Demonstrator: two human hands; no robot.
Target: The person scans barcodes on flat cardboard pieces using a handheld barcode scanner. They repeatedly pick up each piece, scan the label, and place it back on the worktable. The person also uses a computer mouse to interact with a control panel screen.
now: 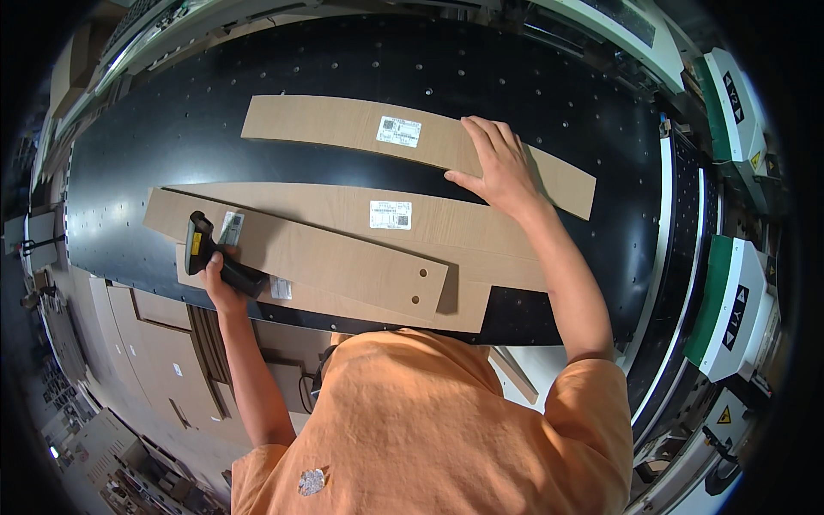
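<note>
Of the hands, the left hand (221, 279) grips a barcode scanner (215, 254); the right hand (500, 170) lies open, flat on the farthest wood panel (343, 124).

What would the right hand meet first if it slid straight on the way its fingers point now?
The right hand lies flat on the far wood strip. Past its edge comes only the bare black perforated table, then probably the machine rail.

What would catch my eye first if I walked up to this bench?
Pale wooden boards with white labels lie on a wide black perforated table. The left hand grips a black handheld scanner over the nearest board, while the right hand presses flat on the farthest board.
</note>
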